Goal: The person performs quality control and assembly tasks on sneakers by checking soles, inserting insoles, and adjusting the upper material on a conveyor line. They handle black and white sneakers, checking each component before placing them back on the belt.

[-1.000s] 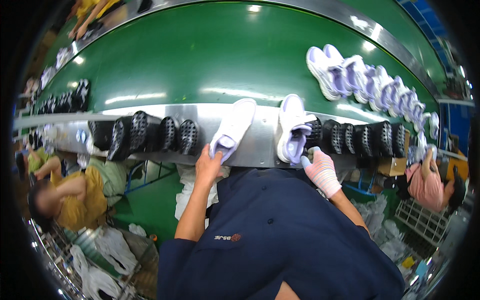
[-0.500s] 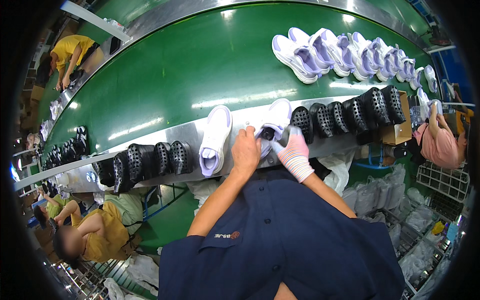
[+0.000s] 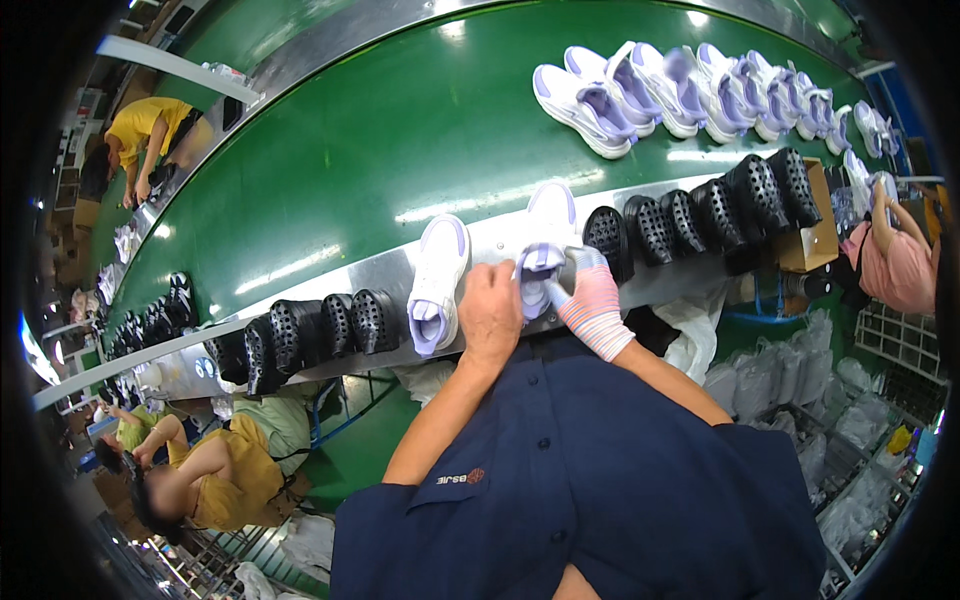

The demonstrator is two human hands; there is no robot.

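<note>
A white and lavender sneaker (image 3: 549, 215) lies in front of me on the metal edge of the line, toe pointing away. My left hand (image 3: 492, 308), bare, is closed on the left side of its collar with bent fingers; the fingertips are partly hidden. On the other side of the collar, my right hand (image 3: 593, 303), in a striped knit glove, grips the shoe with thumb and fingers. The lavender tongue and lining show between the hands. A matching sneaker (image 3: 440, 275) rests just left of my left hand, touched by neither hand.
Black perforated shoe forms (image 3: 655, 230) stand in a row to the right, with more (image 3: 297, 335) to the left. Several white-lavender sneakers (image 3: 600, 110) line the green belt (image 3: 330, 150). A cardboard box (image 3: 818, 225) is at right. People work on both sides.
A dark thing that showed inside the sneaker's opening is no longer visible; the lavender tongue shows there now. Both hands stay at the collar. The whole view has shifted slightly.
</note>
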